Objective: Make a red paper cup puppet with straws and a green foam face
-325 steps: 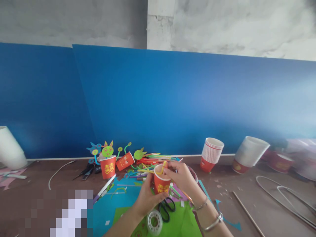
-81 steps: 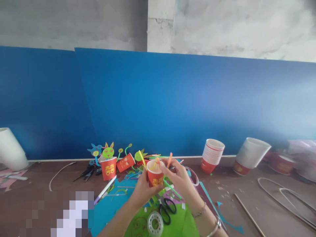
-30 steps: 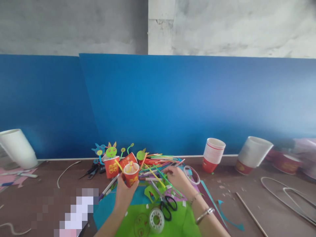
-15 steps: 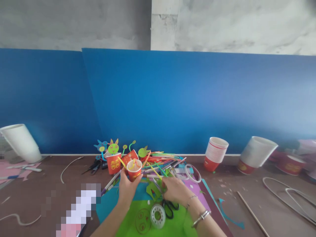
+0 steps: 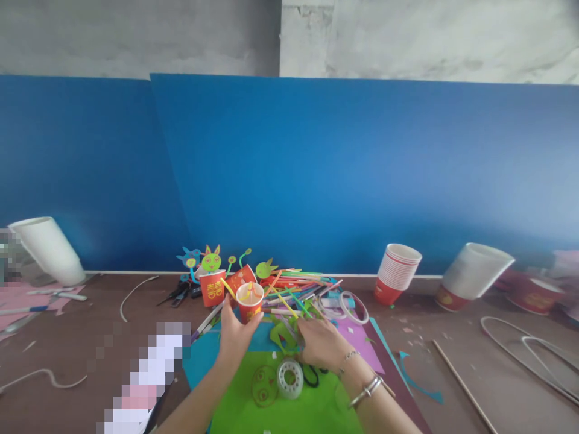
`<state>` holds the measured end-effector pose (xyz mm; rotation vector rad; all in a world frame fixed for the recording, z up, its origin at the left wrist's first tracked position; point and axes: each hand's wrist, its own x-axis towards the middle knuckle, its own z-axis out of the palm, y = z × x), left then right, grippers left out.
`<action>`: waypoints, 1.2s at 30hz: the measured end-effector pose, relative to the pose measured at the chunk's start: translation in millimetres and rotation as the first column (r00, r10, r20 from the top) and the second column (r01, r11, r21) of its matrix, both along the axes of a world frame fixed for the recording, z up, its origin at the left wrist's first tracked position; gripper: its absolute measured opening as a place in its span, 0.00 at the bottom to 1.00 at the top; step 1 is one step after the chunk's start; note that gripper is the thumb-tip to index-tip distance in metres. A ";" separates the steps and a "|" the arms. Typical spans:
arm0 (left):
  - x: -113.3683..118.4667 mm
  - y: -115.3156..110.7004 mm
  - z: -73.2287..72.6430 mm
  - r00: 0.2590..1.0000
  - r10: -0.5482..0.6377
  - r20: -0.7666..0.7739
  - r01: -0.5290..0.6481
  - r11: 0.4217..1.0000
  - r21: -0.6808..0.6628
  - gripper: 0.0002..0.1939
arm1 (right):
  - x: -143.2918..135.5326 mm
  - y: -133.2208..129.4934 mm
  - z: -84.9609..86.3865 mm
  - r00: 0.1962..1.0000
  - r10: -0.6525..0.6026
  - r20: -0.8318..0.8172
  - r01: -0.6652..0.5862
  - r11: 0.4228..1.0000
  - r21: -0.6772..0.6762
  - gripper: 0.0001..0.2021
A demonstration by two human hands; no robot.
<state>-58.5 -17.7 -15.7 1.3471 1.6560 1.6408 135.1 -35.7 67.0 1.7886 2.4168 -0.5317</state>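
Observation:
My left hand [image 5: 236, 335] is wrapped round a red paper cup [image 5: 249, 302] held upright, with yellow and orange straws sticking out of it. My right hand [image 5: 319, 342] reaches down among the craft pieces beside the scissors [image 5: 310, 375]; its fingertips are partly hidden, so what it touches is unclear. Green paper cut-outs [image 5: 281, 337] lie between the hands. Below them, a tape roll [image 5: 290, 378] rests on green paper [image 5: 244, 401] that bears a drawn face. Behind the held cup stands another red cup [image 5: 212, 289] with a green paper animal face [image 5: 211, 260].
Many coloured straws and pens [image 5: 301, 289] are piled behind my hands. Stacked paper cups [image 5: 398, 274] stand at the right, near a wrapped cup stack [image 5: 473, 277]. A thin wooden stick [image 5: 461, 383] and a white cable [image 5: 520, 337] lie on the brown table at the right.
The view has tilted down slightly. My right hand has moved slightly and now covers more of the scissors. My left hand still holds the cup.

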 end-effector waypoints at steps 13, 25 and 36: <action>39.5 -83.1 2.7 0.786 -0.536 -0.308 0.428 0.832 -0.353 0.33 | -4.3 -1.1 2.8 0.980 0.023 0.199 -0.011 0.998 -0.061 0.15; 14.6 -53.4 21.8 0.787 -0.562 -0.254 0.391 0.774 -0.498 0.21 | 2.2 5.8 1.4 0.982 -0.090 0.167 0.087 0.996 0.024 0.17; 7.9 -52.3 31.8 0.706 -0.643 -0.297 0.417 0.716 -0.560 0.07 | 4.8 7.8 5.2 0.984 -0.135 0.113 0.125 0.988 0.087 0.13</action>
